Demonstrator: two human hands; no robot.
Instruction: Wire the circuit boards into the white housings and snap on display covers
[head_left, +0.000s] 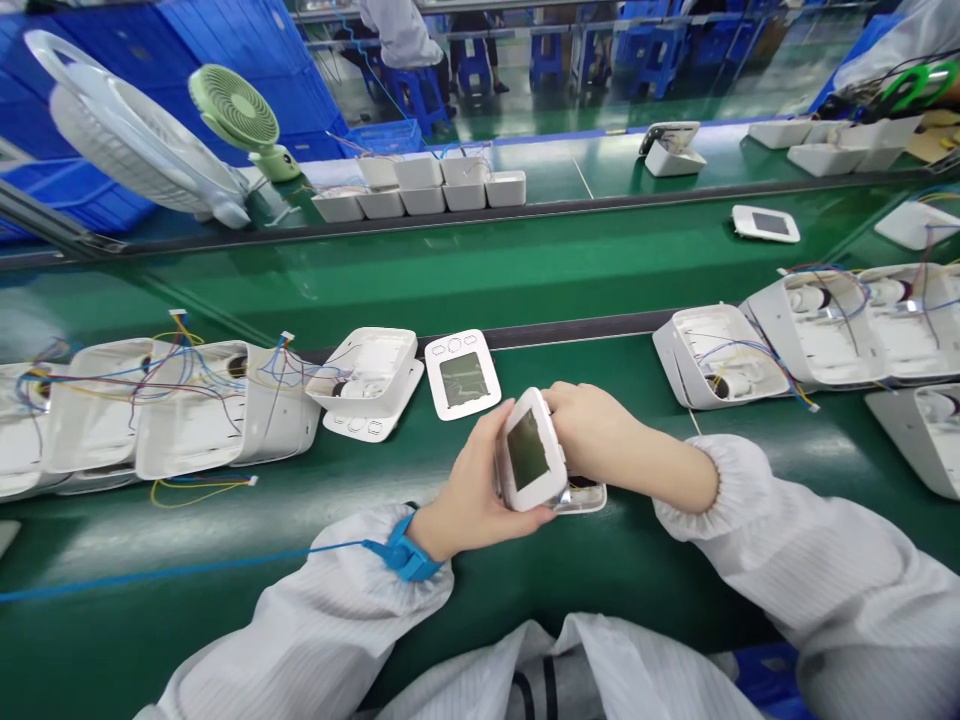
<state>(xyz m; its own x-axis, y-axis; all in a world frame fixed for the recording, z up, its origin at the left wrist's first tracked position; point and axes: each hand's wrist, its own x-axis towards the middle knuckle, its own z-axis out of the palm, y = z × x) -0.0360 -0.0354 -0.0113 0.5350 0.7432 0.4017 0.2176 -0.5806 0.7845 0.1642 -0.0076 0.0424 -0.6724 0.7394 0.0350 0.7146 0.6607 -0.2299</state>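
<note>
I grip a white unit (pixel 531 452) with a dark screen between both hands, tilted above the green bench (pixel 225 540). My left hand (pixel 474 490) closes around its lower side; my right hand (pixel 592 432) clasps its top edge. A matching panel (pixel 463 373) lies just beyond, beside open housings (pixel 365 372) with loose wires

Two hands: left (pixel 472 490), right (pixel 600 435). Two fans: white (pixel 127 135) at 10 o'clock, green (pixel 236 110) beside it. Front covers with screens: three, one held (pixel 529 452), one at 12 o'clock (pixel 463 373), one at 2 o'clock (pixel 765 223).
</note>
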